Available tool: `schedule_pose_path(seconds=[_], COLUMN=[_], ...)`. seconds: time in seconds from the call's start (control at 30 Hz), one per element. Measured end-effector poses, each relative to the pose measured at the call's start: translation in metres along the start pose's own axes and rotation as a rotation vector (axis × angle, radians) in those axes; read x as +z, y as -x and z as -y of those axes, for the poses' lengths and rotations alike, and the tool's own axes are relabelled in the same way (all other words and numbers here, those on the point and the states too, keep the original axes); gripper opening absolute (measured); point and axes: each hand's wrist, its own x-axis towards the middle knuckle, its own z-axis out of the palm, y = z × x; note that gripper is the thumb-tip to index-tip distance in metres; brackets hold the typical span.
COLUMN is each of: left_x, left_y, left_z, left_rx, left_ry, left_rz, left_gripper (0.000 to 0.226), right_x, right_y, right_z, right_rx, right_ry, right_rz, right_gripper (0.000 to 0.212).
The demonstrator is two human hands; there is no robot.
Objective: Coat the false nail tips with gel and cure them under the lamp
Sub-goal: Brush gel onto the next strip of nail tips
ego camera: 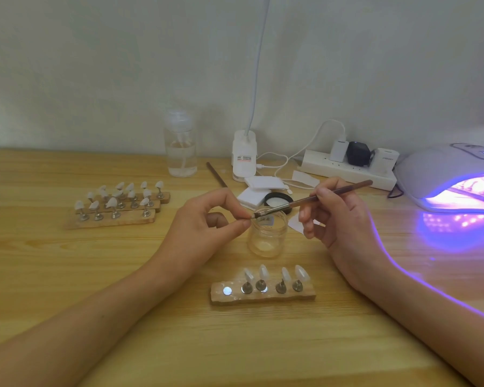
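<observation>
- My left grip (204, 222) pinches a small whitish false nail tip (252, 216) above the clear glass jar (267, 238).
- My right grip (336, 219) clasps a thin brown brush (344, 190), its bristles touching that tip.
- I cannot read the jar's label.

no legible text or labels

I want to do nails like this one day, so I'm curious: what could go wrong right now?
The left hand pinches a tiny piece, too small to identify, beside the mouth of the open small clear glass jar; it might drop in. The right hand holds the thin brown brush, and its forearm lies close to the pale wooden strip of upright white nail tips; a nudge could topple them.
</observation>
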Motion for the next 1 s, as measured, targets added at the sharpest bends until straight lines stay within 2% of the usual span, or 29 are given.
schedule_pose_path(seconds=[0.13,0.3,0.43,0.57,0.7,0.83,1.0], left_x=[-0.0005,-0.0005,-0.0008,-0.0011,-0.0012,-0.0012,-0.0018], left_y=[0.0003,-0.0002,0.0005,0.0005,0.0003,-0.0001,0.0007], left_z=[0.0001,-0.0005,-0.0005,-0.0006,0.0004,0.0004,-0.0002], left_rx=[-0.015,-0.028,-0.028,-0.029,-0.04,-0.063,-0.095], left_ry=[0.007,0.021,0.021,0.023,0.014,0.029,0.028], left_rz=[0.001,-0.002,0.006,0.005,0.01,-0.002,-0.011], left_gripper=[0.011,0.014,0.013,0.013,0.01,0.01,0.011], right_x=[-0.0022,-0.001,-0.0027,-0.0005,-0.0012,0.0007,-0.0013], right_y=[-0.0012,0.0,-0.001,0.0004,0.0,0.0018,0.0009], right_z=[-0.0019,-0.0012,-0.0021,-0.0007,-0.0015,0.0005,0.0009], right_rx=[0.024,-0.006,0.021,0.001,0.026,-0.004,0.009], right_ry=[0.013,0.008,-0.007,-0.002,0.009,0.014,-0.004], right_rz=[-0.069,0.004,-0.07,-0.017,-0.078,-0.01,-0.069], right_gripper=[0.019,0.015,0.017,0.016,0.017,0.015,0.018])
